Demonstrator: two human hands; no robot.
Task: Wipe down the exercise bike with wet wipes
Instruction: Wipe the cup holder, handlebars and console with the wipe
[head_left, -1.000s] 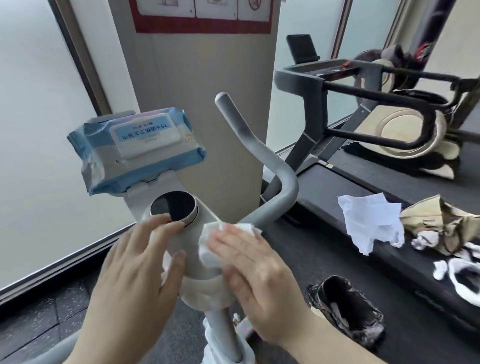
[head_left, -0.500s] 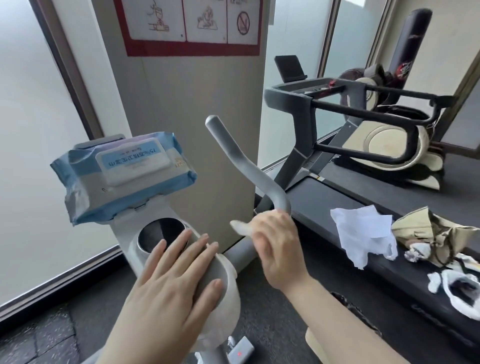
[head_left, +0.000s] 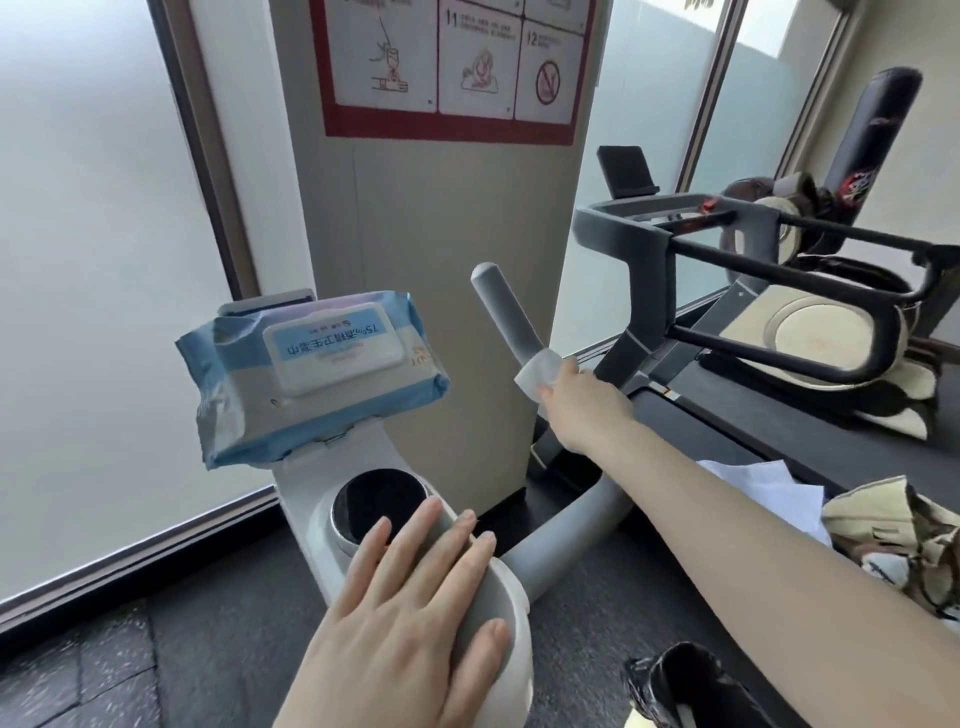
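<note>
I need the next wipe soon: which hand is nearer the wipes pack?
Left. The left hand rests on the bike's hub just below the wipes pack; the right hand is off to its right, wiping the handlebar.

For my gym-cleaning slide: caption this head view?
Right hand wipes the bike handlebar with a wet wipe.

Pale blue-and-white soft plastic wipes pack (head_left: 311, 374); plain white folded wet wipe (head_left: 537, 371); matte grey curved handlebar tube (head_left: 506, 312); red-bordered white wall sign (head_left: 449, 67).
</note>
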